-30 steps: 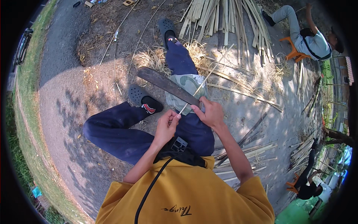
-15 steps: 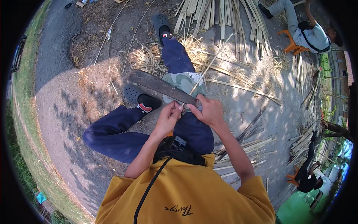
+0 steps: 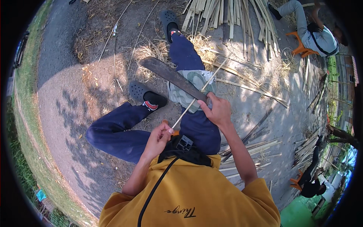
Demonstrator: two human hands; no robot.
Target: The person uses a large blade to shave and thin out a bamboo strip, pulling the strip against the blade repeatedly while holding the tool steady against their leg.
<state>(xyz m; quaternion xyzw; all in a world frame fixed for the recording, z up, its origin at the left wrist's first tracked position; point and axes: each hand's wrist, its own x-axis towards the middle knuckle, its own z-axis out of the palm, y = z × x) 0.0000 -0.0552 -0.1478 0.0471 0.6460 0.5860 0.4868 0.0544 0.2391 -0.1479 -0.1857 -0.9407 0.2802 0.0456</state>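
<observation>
My left hand (image 3: 156, 140), close to my waist, pinches the near end of a thin pale bamboo strip (image 3: 183, 114). From there the strip slants up and right, crossing the near end of a dark machete blade (image 3: 170, 76). My right hand (image 3: 219, 111) is closed at that end of the machete, thumb pressed where the strip meets the blade; the handle is hidden in the grip. The blade points up and left. A camouflage cloth (image 3: 196, 80) lies over my thigh beneath strip and blade. Fine shavings sit on the strip just beyond the blade.
A fan of split bamboo slats (image 3: 215, 17) lies ahead, with curled shavings (image 3: 153, 53) around my outstretched leg. More slats (image 3: 257, 149) lie to my right. One person (image 3: 321, 39) sits on an orange stool (image 3: 301, 47) at upper right, another (image 3: 312, 183) at lower right.
My left hand has moved back toward my waist, away from the blade, drawing the strip with it. My right hand and the machete stay nearly in place.
</observation>
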